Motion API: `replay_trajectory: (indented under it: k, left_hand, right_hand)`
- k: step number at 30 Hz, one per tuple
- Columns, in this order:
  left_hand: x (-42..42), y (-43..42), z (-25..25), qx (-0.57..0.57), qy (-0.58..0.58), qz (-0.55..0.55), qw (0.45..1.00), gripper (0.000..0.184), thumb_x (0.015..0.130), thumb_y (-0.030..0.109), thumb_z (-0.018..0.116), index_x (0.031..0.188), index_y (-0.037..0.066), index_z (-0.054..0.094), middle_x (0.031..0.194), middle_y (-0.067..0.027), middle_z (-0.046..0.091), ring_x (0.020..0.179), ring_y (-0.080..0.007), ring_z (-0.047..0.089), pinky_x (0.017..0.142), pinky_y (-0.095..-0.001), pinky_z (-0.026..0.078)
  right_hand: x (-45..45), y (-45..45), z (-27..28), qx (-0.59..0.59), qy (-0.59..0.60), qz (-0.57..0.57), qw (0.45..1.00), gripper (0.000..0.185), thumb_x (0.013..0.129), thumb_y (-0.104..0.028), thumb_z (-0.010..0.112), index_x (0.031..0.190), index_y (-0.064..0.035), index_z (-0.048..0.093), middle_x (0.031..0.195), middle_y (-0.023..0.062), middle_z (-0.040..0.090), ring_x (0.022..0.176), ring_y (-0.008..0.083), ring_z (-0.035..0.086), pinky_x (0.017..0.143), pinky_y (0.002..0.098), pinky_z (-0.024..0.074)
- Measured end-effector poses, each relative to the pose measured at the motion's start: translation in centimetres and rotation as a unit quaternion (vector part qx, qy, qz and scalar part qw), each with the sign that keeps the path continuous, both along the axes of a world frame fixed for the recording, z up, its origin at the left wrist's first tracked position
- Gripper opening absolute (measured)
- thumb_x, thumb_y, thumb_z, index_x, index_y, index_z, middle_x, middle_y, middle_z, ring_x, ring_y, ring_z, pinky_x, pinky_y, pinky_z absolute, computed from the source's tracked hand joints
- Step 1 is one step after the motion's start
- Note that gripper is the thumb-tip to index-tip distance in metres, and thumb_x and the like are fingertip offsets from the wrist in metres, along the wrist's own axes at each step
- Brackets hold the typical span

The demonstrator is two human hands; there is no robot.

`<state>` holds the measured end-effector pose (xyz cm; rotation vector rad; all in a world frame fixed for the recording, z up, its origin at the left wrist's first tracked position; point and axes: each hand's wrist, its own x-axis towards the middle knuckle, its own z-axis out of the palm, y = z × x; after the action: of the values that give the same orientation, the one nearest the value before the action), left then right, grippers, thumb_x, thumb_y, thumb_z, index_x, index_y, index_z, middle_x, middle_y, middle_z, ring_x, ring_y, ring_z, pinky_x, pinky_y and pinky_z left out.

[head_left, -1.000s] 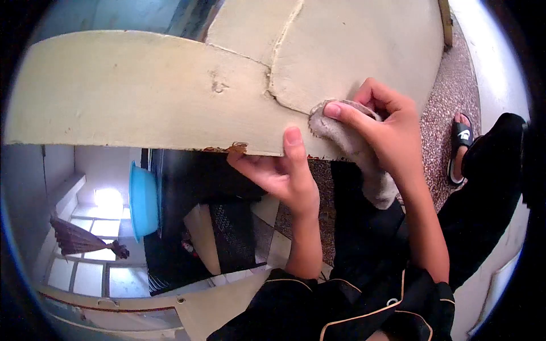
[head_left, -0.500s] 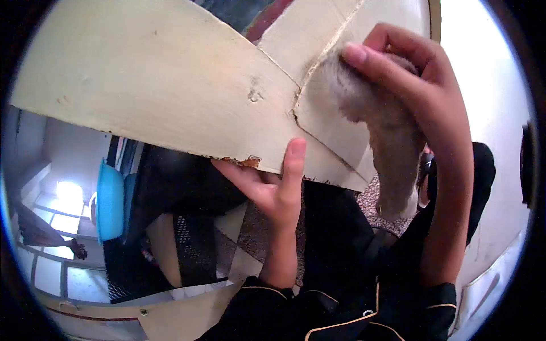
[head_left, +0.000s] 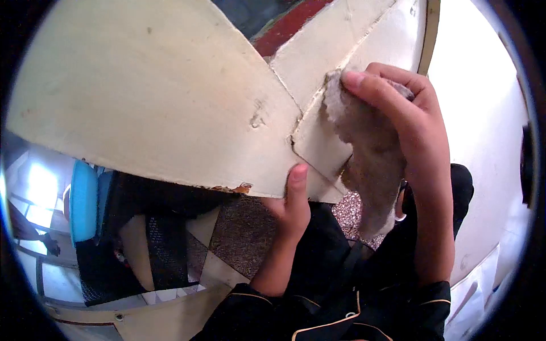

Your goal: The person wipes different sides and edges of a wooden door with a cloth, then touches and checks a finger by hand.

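A cream-painted wooden door fills the upper view, its lower edge chipped and its joints cracked. My left hand grips that lower edge, with the thumb on the face and the fingers hidden underneath. A grey-brown cloth is pinched between the thumb and fingers of my right hand. The cloth's upper end lies against the door beside a cracked joint, and its loose end hangs past the door's lower corner.
A blue basin stands at the left near black mesh material. Speckled flooring shows below the door. A white wall rises at the right. A dark pane with a red strip is at the top.
My right hand and the cloth have moved down and slightly left in view. The camera view has shifted, so the door edge sits lower and the basin farther left. Both grips stay closed.
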<state>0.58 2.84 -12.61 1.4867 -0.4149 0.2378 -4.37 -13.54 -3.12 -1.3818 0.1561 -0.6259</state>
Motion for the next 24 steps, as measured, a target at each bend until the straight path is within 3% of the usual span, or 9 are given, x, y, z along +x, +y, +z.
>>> replay_trajectory:
  k: [4,6,9,13,18,21,24]
  left_hand:
    - [0.1,0.2,-0.9,-0.011,-0.036,-0.013,0.999,0.056,0.091,0.027,0.061,0.13,-0.007,0.04,0.131,-0.016,0.047,0.117,-0.0242,0.046,0.102,-0.0377,0.034]
    - [0.1,0.2,-0.7,-0.014,-0.037,-0.01,0.999,0.055,0.091,0.026,0.061,0.129,-0.007,0.041,0.129,-0.0157,0.048,0.116,-0.024,0.047,0.102,-0.0377,0.034]
    - [0.0,0.2,-0.4,-0.012,-0.043,-0.024,0.999,0.054,0.09,0.025,0.062,0.129,-0.007,0.042,0.127,-0.0148,0.049,0.112,-0.0235,0.049,0.101,-0.0379,0.035]
    - [-0.2,0.0,-0.5,-0.026,-0.041,-0.026,0.998,0.053,0.089,0.024,0.063,0.128,-0.007,0.043,0.126,-0.014,0.05,0.11,-0.0229,0.05,0.099,-0.0371,0.037]
    - [-0.2,0.6,-0.4,0.0,-0.039,-0.017,0.999,0.048,0.089,0.023,0.063,0.124,-0.006,0.046,0.121,-0.0125,0.053,0.108,-0.0214,0.05,0.097,-0.0356,0.038]
    - [-0.4,0.6,-0.1,0.003,-0.033,-0.029,0.999,0.047,0.089,0.024,0.064,0.122,-0.006,0.048,0.12,-0.0123,0.054,0.107,-0.0216,0.051,0.096,-0.0356,0.038]
    - [-0.3,0.4,-0.2,0.022,-0.01,-0.031,0.999,0.05,0.089,0.027,0.064,0.122,-0.007,0.047,0.12,-0.0133,0.054,0.107,-0.0225,0.051,0.096,-0.0358,0.038]
  right_hand:
    - [0.6,0.2,0.5,0.013,-0.026,-0.018,0.999,0.025,0.083,-0.027,0.063,0.071,-0.0047,0.065,0.062,0.0001,0.059,0.055,0.0049,0.055,0.054,0.0166,0.0432]
    - [0.8,0.8,0.9,0.086,-0.021,-0.031,0.996,0.025,0.084,-0.025,0.062,0.069,-0.0044,0.064,0.061,-0.0003,0.057,0.054,0.0046,0.054,0.053,0.0171,0.042]
    - [0.3,1.6,1.1,0.066,0.001,-0.009,0.998,0.024,0.084,-0.023,0.062,0.068,-0.0042,0.063,0.061,-0.0004,0.057,0.053,0.0041,0.052,0.052,0.0181,0.0418]
    - [0.3,2.9,1.0,0.064,-0.013,-0.007,0.998,0.028,0.084,-0.022,0.062,0.061,-0.0053,0.058,0.057,-0.0052,0.05,0.052,0.0013,0.043,0.05,0.0179,0.0307]
    - [1.1,1.3,1.1,0.04,-0.029,-0.09,0.995,0.023,0.084,-0.019,0.061,0.066,-0.0043,0.061,0.06,-0.0041,0.054,0.055,0.0014,0.047,0.052,0.0172,0.0349]
    - [0.7,1.4,1.0,0.067,-0.014,-0.069,0.995,0.023,0.084,-0.019,0.061,0.067,-0.0042,0.061,0.061,-0.0039,0.054,0.055,0.0018,0.048,0.052,0.0178,0.0359]
    - [-0.1,2.4,0.9,-0.012,-0.023,0.004,1.0,0.024,0.084,-0.019,0.062,0.066,-0.0027,0.063,0.059,-0.0039,0.054,0.056,0.0016,0.048,0.051,0.0162,0.0353]
